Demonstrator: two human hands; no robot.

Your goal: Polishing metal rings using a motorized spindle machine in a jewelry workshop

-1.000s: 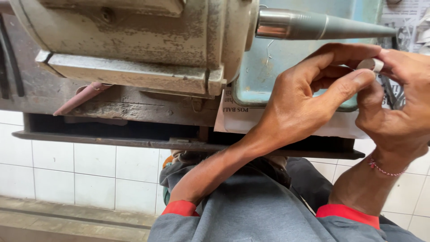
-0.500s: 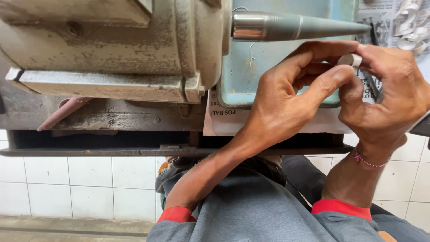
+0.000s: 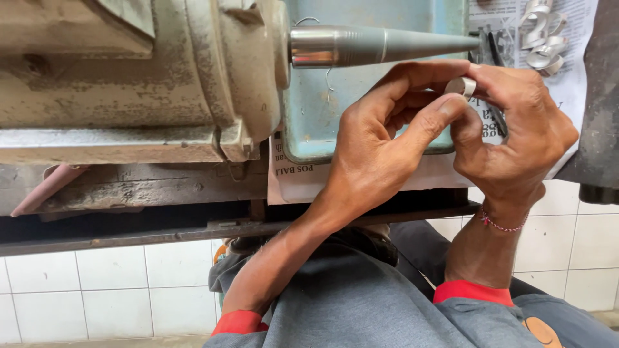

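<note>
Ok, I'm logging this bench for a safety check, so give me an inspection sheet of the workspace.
Surface: newspaper sheet over a worn metal bench.
Job's things: small metal ring pinched between both hands, below the tapered spindle.
Clutter: loose metal rings on the newspaper; blue-green tray.
Hands: left hand and right hand both on the ring.
Cables: nothing seen.
Surroundings: grimy motor housing, white tiled floor.

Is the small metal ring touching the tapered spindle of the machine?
No, the metal ring is pinched between both hands' fingers, below the tapered spindle, with a clear gap between them.
</note>
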